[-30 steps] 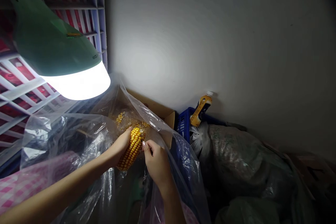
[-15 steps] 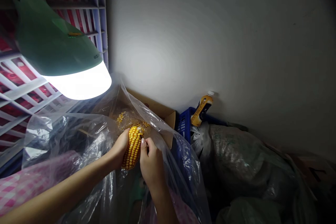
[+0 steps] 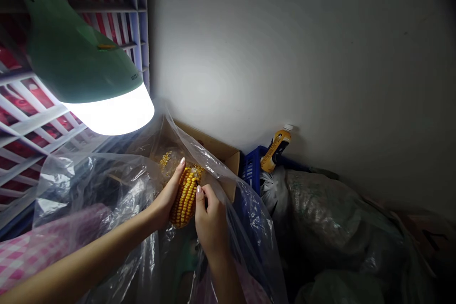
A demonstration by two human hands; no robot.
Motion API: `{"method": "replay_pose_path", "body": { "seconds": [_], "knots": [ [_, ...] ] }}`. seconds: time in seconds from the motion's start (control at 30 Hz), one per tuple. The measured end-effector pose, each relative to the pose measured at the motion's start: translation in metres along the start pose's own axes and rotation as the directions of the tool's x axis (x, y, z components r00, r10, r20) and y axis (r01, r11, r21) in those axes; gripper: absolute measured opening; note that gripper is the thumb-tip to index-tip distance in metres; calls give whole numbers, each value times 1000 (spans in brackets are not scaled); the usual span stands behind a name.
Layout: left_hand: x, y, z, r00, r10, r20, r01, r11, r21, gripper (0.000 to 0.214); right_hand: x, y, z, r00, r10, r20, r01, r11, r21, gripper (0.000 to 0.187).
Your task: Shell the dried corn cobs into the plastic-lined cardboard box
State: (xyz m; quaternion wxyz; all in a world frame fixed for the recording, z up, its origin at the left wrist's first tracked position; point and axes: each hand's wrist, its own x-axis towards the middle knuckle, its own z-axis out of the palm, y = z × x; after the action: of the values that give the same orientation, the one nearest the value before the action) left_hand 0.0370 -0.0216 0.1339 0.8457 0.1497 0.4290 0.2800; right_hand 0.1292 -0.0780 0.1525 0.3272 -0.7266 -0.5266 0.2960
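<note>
head view: work in hand is kernel stripping, mid-cob by my read; corn cob (image 3: 185, 197) sits centre-low in frame, tilted, tip up, most rows on the near face intact. left hand (image 3: 166, 199) cups it from the left with fingers laid along the far side, a firm wrap. right hand (image 3: 211, 222) closes narrow on the cob's right edge, thumb tip on a kernel row, other fingers curled behind. cob is held over the mouth of the clear plastic bag (image 3: 107, 180), loose kernels (image 3: 164, 157) lying just above it inside the bag. judgement: next push needs the thumb to bite at a row edge while the left hand holds the cob against twist, and stays over the bag so kernels drop in. around: lit green lamp (image 3: 89, 76) upper left, close to the bag and glaring; cardboard box (image 3: 221, 149) behind; blue crate (image 3: 252, 168) and bottle (image 3: 276, 149) right of centre by the wall; grey sacks (image 3: 331, 209) lower right; bag film folds crowd the right wrist
</note>
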Motion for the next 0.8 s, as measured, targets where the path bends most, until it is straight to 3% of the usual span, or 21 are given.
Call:
{"method": "replay_pose_path", "body": {
  "seconds": [0.17, 0.27, 0.43, 0.63, 0.8],
  "knots": [
    [-9, 7, 9, 975, 211, -71, -182, 939, 290, 57, 4, 4, -4, 999, 35, -22, -35, 999, 8, 29],
    [-10, 8, 11, 957, 265, -115, -203, 900, 387, 66, 6, 6, -3, 998, 59, -23, -59, 998, 13, 29],
    [-7, 5, 9, 951, 293, -98, -240, 901, 361, 59, 5, 4, 0, 1000, 7, -30, -6, 999, 41, 28],
    [0, 0, 3, 943, 331, -34, -309, 909, 279, 42, 5, 1, -1, 999, 30, -12, -27, 986, 163, 26],
    [1, -5, 1, 971, 239, -15, -234, 959, 159, 35, 5, 3, 0, 991, 96, 92, -124, 913, 388, 30]
  ]
}}
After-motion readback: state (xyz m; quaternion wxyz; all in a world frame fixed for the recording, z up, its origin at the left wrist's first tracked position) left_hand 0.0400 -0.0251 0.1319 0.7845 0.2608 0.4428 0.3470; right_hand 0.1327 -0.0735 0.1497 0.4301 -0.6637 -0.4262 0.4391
